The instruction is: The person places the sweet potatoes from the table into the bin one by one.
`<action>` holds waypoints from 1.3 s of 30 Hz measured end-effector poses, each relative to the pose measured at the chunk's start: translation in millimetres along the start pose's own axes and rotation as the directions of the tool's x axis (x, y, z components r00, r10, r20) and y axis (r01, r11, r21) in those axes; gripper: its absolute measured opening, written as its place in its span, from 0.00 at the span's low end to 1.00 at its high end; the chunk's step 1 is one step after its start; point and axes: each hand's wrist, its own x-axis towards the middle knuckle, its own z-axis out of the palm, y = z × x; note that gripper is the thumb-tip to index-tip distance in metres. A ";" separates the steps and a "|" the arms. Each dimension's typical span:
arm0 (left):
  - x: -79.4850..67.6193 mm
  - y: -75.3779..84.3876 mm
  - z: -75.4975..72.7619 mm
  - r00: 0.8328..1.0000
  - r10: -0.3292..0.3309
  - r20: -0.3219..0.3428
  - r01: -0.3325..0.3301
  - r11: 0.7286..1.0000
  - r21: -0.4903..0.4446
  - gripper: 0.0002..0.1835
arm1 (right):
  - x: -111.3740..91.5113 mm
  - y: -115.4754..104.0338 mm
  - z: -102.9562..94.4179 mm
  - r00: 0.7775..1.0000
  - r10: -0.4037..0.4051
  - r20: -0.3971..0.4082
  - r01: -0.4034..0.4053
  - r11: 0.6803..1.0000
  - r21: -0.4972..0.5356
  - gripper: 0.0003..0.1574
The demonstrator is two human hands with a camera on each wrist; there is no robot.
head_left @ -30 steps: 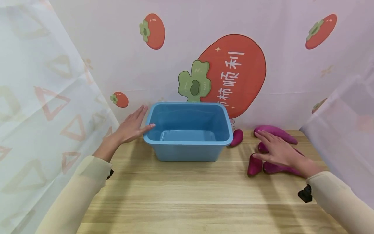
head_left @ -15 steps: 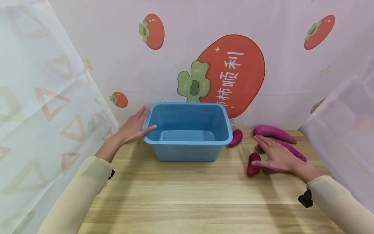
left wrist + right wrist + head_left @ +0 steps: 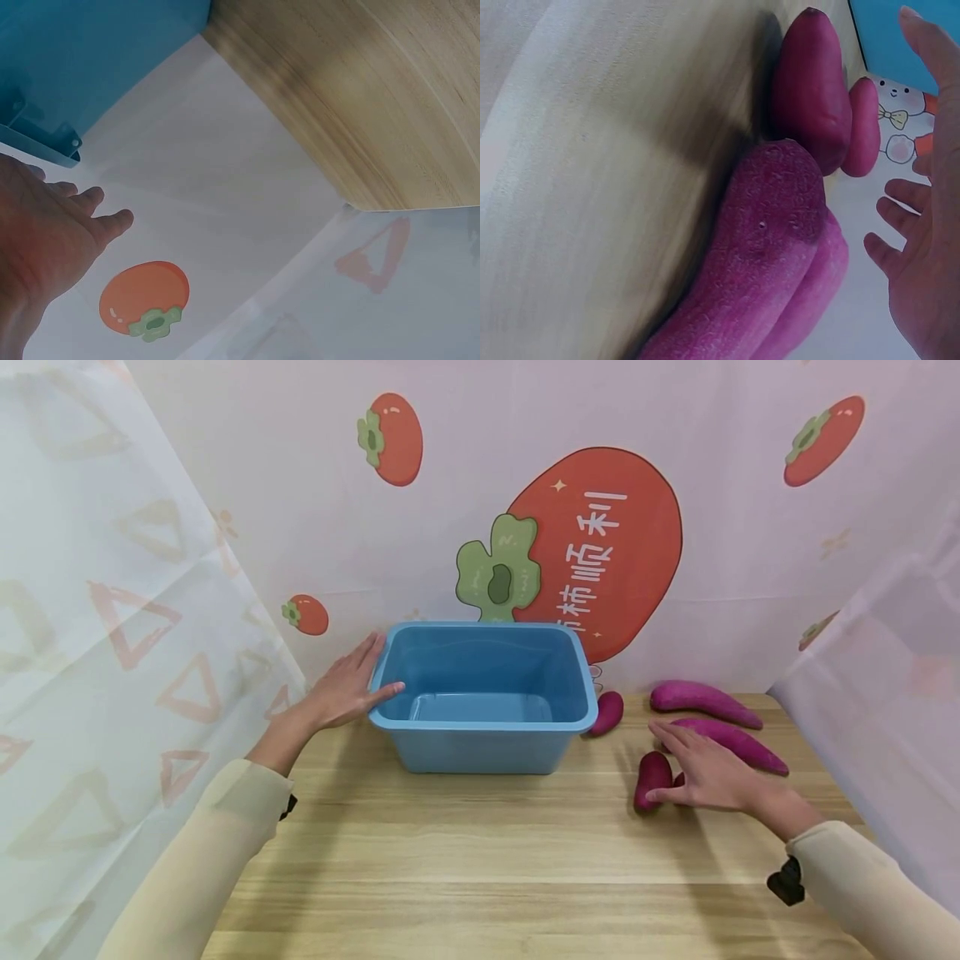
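A blue plastic tub (image 3: 483, 750) stands on the wooden table against the backdrop. My left hand (image 3: 341, 693) is at its left rim, fingers straight along the outside and thumb over the edge. Fingers of the left hand (image 3: 52, 232) show extended in the left wrist view. My right hand (image 3: 712, 770) hovers over the purple sweet potatoes with fingers extended, its thumb over a short plump sweet potato (image 3: 652, 777). Two long curved sweet potatoes lie beyond it, one farther back (image 3: 705, 702) and one nearer (image 3: 738, 747). Another is mostly hidden under the hand.
A small sweet potato (image 3: 608, 713) lies by the tub's right side. White printed cloth walls rise at the back (image 3: 712, 610), left (image 3: 112, 718) and right (image 3: 892, 668). Bare wooden table (image 3: 480, 868) extends in front of the tub.
My right hand has come slightly nearer and lower over the sweet potatoes, covering more of the nearest long one. My left hand has edged slightly right, its thumb farther over the tub's rim.
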 end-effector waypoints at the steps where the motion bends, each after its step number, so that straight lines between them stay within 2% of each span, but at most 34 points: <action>1: 0.3 -0.2 0.4 1.000 0.001 0.001 -0.001 1.000 0.001 0.54 | -0.3 -0.3 0.9 1.000 0.002 0.004 -0.002 1.000 0.003 0.71; 8: 2.2 -1.5 2.1 1.000 0.002 0.009 -0.002 1.000 -0.003 0.54 | -3.6 3.7 13.7 1.000 -0.008 -0.003 0.008 1.000 -0.012 0.72; 20: 3.0 -1.1 2.3 1.000 0.001 0.014 -0.001 1.000 -0.004 0.54 | -5.2 5.9 23.5 1.000 -0.020 0.013 0.020 0.999 -0.035 0.75; 27: 3.7 -1.2 2.7 1.000 -0.007 0.022 0.007 1.000 -0.013 0.54 | -6.5 7.8 31.1 1.000 0.019 0.024 -0.018 0.999 -0.050 0.76; 39: 3.0 -1.6 3.9 1.000 -0.017 0.025 0.018 1.000 -0.021 0.54 | -5.5 10.4 39.2 0.999 0.031 0.021 -0.030 0.997 -0.070 0.74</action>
